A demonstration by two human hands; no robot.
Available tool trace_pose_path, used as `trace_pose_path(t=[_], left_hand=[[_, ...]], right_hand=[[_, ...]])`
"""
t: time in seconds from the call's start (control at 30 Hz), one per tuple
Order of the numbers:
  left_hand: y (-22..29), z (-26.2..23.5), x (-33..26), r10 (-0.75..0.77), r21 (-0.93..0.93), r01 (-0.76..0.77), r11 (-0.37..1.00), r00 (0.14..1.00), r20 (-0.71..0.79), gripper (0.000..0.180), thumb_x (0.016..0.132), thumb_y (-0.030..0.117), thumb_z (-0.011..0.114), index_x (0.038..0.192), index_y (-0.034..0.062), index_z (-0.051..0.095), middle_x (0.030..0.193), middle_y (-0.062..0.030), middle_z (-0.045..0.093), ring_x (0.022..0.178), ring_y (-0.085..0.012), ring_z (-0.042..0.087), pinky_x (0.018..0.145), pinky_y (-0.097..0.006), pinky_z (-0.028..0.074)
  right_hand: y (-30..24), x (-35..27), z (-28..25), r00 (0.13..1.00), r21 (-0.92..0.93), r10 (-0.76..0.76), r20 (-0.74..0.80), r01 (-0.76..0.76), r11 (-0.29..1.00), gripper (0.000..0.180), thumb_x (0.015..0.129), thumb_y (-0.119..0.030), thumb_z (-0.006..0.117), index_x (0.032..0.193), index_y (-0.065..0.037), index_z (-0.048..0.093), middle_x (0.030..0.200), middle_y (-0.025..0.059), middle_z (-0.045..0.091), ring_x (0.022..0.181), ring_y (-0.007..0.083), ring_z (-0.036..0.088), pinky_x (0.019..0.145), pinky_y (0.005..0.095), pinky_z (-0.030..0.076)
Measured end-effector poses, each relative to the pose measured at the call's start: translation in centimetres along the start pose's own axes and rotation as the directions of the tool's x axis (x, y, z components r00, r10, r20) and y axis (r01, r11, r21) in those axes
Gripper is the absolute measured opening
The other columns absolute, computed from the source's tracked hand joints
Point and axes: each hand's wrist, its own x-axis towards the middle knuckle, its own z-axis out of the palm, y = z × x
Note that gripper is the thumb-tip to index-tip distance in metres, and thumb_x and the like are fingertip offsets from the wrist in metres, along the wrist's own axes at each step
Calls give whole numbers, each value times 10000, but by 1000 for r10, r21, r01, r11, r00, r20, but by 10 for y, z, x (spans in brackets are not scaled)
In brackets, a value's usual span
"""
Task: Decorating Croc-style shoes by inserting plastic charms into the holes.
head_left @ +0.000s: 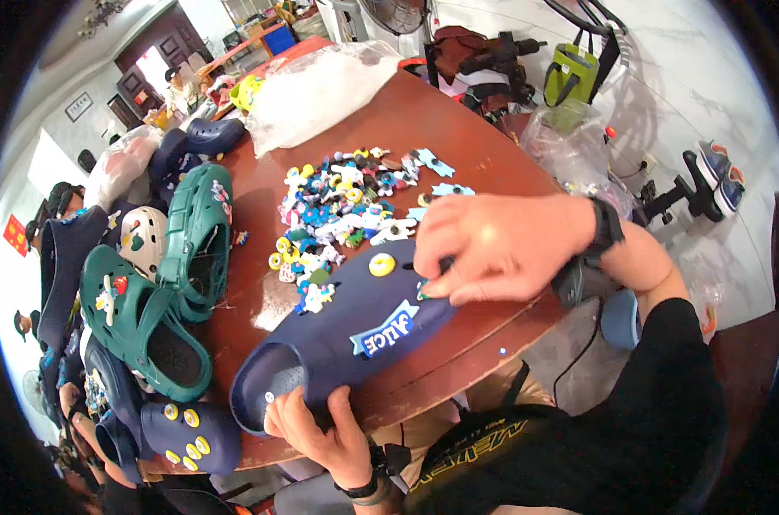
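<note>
A navy foam clog [338, 343] lies near the table's front edge, its heel opening to the left. My left hand [321, 433] is closed on the heel end, with fingers inside the opening. My right hand [501, 249] is at the toe end, fingers pinched together against the upper. A small greenish shoe charm [421, 292] shows partly under its fingertips; the rest is hidden. On the clog's upper sit a yellow ring-shaped charm [382, 264], a white figure charm [316, 297] and a blue banner charm [384, 330] with white lettering.
A heap of mixed charms [346, 206] covers the table's middle. Green clogs [140, 318] and several navy ones crowd the left side, near a white clog [144, 240]. A translucent plastic bag [321, 94] lies at the far end. Another person's arm [93, 438] shows at lower left.
</note>
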Motion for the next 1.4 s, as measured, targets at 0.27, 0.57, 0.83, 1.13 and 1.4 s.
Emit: trace_pose_path(t=[0.27,0.57,0.83,1.13,1.4], left_hand=[[-1,3,-3,-69,-49,67,997,997,-34,430,773,114,753,1125,-26,549,1131,-189,543,1114,-379,427,984,-507,297],[-3,2,-6,-20,-75,17,997,999,-49,418,766,106,747,1114,-19,553,1097,-175,554,1087,-384,437,971,-507,299],[4,-1,1,-2,-60,2,998,1000,-4,402,768,135,747,1084,-16,551,1054,-159,555,1025,-367,457,945,-484,309],[-5,0,-5,9,-44,-11,999,999,-35,415,769,156,758,1085,-21,556,1057,-146,559,1051,-371,454,967,-506,298],[-1,0,-2,-19,-30,19,999,1000,-19,415,758,146,765,1084,-13,564,1050,-135,563,1079,-375,444,982,-518,288]], right_hand=[[29,-4,-5,910,466,411,-44,-345,815,160,878,-171,654,870,-32,732,816,59,664,796,145,599,714,289,468],[127,2,-1,790,-127,527,-313,-585,801,163,782,-208,654,842,-71,720,759,106,679,755,265,653,665,386,486],[140,4,19,828,-394,506,-243,-561,728,181,755,-164,701,895,-55,667,833,110,661,803,289,637,680,412,494],[48,11,-4,778,256,590,-216,-538,803,164,769,-63,716,909,-26,641,836,64,655,796,174,631,739,317,509],[13,-2,26,890,266,325,-319,-245,932,163,770,-22,712,932,-31,703,891,96,685,854,214,651,757,316,527]])
